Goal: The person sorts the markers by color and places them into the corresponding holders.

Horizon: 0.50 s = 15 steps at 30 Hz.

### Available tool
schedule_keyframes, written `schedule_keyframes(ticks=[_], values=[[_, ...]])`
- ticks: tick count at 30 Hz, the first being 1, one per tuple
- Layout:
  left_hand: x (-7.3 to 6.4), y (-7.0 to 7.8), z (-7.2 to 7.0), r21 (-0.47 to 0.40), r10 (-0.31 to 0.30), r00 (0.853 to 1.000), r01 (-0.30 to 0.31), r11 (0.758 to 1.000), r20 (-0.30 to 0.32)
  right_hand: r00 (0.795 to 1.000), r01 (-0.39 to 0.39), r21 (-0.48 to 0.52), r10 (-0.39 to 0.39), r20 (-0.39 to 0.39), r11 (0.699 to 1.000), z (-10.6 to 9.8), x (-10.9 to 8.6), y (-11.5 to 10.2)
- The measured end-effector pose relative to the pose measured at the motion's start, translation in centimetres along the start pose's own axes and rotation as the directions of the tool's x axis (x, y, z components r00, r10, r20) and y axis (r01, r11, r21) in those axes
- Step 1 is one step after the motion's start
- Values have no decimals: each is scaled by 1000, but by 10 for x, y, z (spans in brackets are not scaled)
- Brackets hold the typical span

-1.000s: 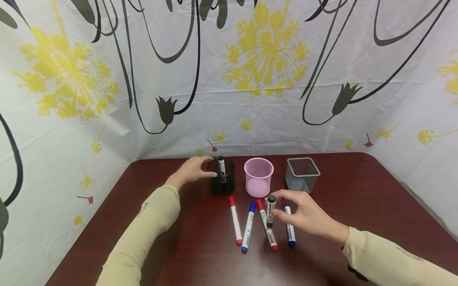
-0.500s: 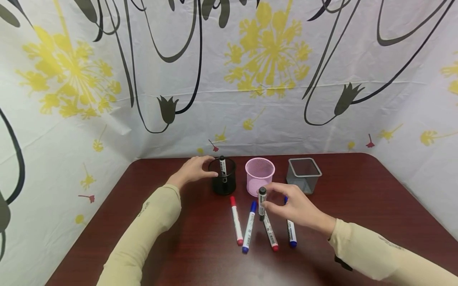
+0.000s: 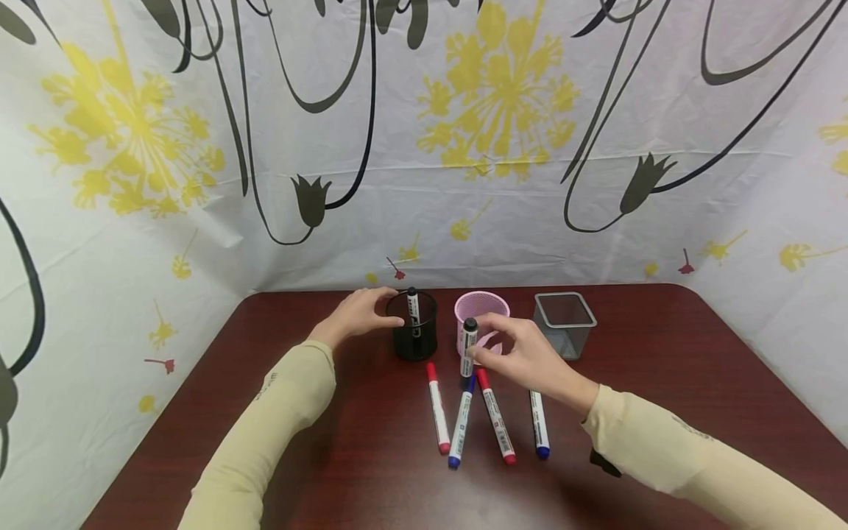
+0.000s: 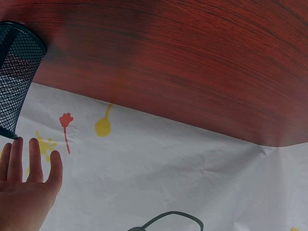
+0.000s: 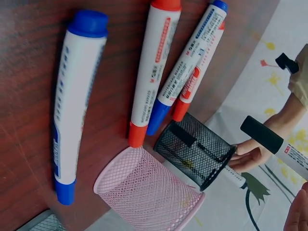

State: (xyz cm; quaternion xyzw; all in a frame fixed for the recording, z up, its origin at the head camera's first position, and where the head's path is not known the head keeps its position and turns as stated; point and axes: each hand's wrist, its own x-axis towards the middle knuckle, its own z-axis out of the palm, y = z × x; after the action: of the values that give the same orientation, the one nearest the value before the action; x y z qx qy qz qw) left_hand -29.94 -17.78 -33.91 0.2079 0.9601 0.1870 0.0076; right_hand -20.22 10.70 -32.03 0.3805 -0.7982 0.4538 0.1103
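My right hand [image 3: 523, 357] pinches a black-capped marker [image 3: 467, 357] between thumb and fingers, upright above the table, in front of the pink mesh pen holder [image 3: 482, 300]. In the right wrist view the same marker's black cap [image 5: 261, 134] points toward the black mesh pen holder [image 5: 195, 151]. My left hand [image 3: 358, 313] is at the left side of that black holder, thumb in front and fingers at its rim. The left wrist view shows its fingers [image 4: 34, 161] extended, fingertips right at the rim. Another black-capped marker [image 3: 414, 305] stands inside the black holder.
Two red markers [image 3: 438, 412] and two blue markers [image 3: 539, 427] lie on the dark red table [image 3: 662, 412], in front of the holders. A grey square mesh holder [image 3: 563, 340] stands right of the pink one. A patterned cloth [image 3: 371, 243] hangs behind the table.
My right hand has carried the black marker left and farther back, from above the right-hand red marker to in front of the pink holder. The left hand has stayed at the black holder.
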Motion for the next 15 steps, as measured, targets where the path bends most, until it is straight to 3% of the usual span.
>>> schedule_keyframes(ticks=[5,12,15], values=[[0,-1,0,3,-1,1000,1,1000,3,1000,-18,-7,18,-17,1000,-1,9,-2],[0,-1,0,-3,2,1000,-2,1000,7,999,-46,-3,46,-2,999,-9,22,-37],[0,-1,-1,-6,0,1000,0,1000,8,997,-76,-5,76,1,997,-11,28,-41]])
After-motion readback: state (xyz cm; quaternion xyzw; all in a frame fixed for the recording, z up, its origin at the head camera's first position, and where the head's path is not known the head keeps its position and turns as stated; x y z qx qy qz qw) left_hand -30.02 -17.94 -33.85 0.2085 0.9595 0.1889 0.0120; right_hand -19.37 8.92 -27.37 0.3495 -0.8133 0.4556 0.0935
